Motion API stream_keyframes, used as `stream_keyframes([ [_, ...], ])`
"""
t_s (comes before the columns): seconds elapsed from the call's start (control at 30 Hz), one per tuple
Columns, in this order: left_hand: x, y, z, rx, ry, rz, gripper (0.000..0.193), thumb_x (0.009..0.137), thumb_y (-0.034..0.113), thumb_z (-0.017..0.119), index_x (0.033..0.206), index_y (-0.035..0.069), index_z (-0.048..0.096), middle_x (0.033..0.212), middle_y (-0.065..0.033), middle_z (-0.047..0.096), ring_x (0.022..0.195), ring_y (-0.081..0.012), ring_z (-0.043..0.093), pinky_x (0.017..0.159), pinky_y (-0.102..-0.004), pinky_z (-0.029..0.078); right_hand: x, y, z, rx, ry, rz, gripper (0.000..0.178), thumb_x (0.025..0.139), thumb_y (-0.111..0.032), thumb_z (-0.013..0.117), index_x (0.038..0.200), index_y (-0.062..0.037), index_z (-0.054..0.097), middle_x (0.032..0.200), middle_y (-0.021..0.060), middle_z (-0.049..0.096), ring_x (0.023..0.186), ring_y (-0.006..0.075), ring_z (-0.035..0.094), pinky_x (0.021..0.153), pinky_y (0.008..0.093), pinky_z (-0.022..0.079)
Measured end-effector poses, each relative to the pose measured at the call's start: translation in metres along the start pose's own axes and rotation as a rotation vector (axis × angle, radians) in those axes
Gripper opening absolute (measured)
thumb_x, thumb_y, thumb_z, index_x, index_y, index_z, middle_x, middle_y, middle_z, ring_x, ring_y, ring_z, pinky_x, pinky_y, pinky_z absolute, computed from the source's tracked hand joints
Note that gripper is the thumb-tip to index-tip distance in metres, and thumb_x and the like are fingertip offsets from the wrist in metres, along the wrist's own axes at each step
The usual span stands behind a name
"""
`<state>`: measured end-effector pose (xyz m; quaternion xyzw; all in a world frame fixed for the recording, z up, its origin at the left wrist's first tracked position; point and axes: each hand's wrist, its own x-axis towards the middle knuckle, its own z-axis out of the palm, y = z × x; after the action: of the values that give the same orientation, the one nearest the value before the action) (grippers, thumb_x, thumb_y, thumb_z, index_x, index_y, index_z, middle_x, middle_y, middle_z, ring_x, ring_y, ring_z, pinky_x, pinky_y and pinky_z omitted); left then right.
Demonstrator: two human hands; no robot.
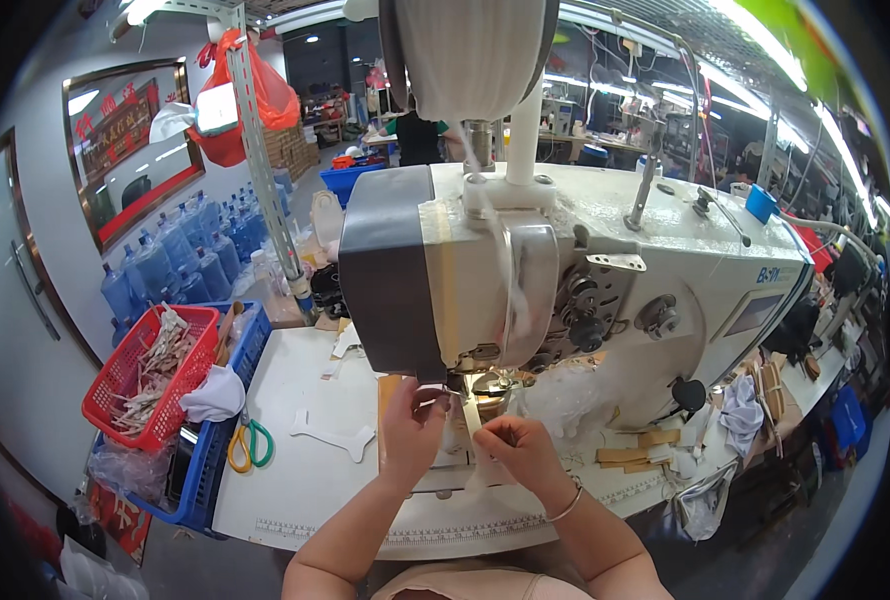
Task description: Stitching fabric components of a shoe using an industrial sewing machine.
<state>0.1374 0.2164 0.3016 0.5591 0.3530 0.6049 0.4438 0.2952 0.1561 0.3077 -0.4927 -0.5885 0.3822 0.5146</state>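
Observation:
A large white sewing machine [713, 262] with a dark grey end cover stands in front of me. Its lamp lights the needle area [472, 383]. My left hand [411, 428] is at the left of the needle, fingers curled together at the tips; whatever they grip is too small to make out. Just right of and below the needle, my right hand [518, 452] pinches a narrow cream strip [472, 416] between thumb and fingers. The strip runs up toward the presser foot, whose details are hard to see. A bracelet circles my right wrist.
A white bone-shaped piece [332, 436] and scissors [251, 445] with yellow and green handles lie on the table's left. Beyond them, a red basket [150, 378] of scraps rests on a blue crate [203, 480]. Tan pieces [640, 452] and crumpled white cloth [741, 415] lie at right.

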Motion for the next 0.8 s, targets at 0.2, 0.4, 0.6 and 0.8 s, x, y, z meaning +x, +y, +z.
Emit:
stream_keyframes([
  [0.2, -0.043, 0.0, -0.011, 0.576, -0.264, 0.929, 0.034, 0.065, -0.003, 0.07, 0.098, 0.005, 0.067, 0.105, -0.0104, 0.058, 0.1, -0.0277, 0.058, 0.076, -0.0311, 0.053, -0.031, -0.014, -0.008, 0.03, -0.115, 0.108, 0.017, 0.085, -0.016, 0.066, 0.089, -0.0001, 0.067, 0.066, -0.0024, 0.06, 0.058, 0.0015, 0.048, 0.053, 0.0184, 0.04],
  [0.4, -0.056, -0.001, -0.015, 0.635, -0.229, 0.983, 0.023, 0.066, -0.003, 0.068, 0.087, 0.007, 0.07, 0.097, -0.0077, 0.061, 0.092, -0.0258, 0.061, 0.074, -0.0319, 0.053, -0.038, -0.007, -0.022, 0.1, -0.181, 0.195, 0.018, 0.088, -0.015, 0.063, 0.093, 0.0019, 0.065, 0.073, 0.0002, 0.064, 0.069, 0.005, 0.061, 0.062, 0.0182, 0.047],
  [0.6, -0.036, 0.011, -0.011, 0.685, -0.237, 0.987, 0.024, 0.068, -0.004, 0.067, 0.09, 0.004, 0.068, 0.099, -0.0098, 0.059, 0.096, -0.026, 0.06, 0.074, -0.0302, 0.054, -0.014, -0.012, -0.024, 0.205, -0.156, 0.184, 0.016, 0.089, -0.014, 0.061, 0.09, 0.0013, 0.065, 0.075, 0.0005, 0.064, 0.069, 0.0069, 0.061, 0.063, 0.0193, 0.048],
  [0.8, -0.013, 0.007, -0.01, 0.655, -0.22, 0.986, 0.029, 0.069, -0.004, 0.066, 0.097, 0.005, 0.066, 0.101, -0.0095, 0.059, 0.096, -0.027, 0.061, 0.077, -0.032, 0.053, 0.006, -0.011, -0.015, 0.245, -0.058, 0.161, 0.016, 0.088, -0.016, 0.062, 0.086, -0.0008, 0.064, 0.073, 0.0017, 0.063, 0.066, 0.0067, 0.06, 0.059, 0.0184, 0.045],
])
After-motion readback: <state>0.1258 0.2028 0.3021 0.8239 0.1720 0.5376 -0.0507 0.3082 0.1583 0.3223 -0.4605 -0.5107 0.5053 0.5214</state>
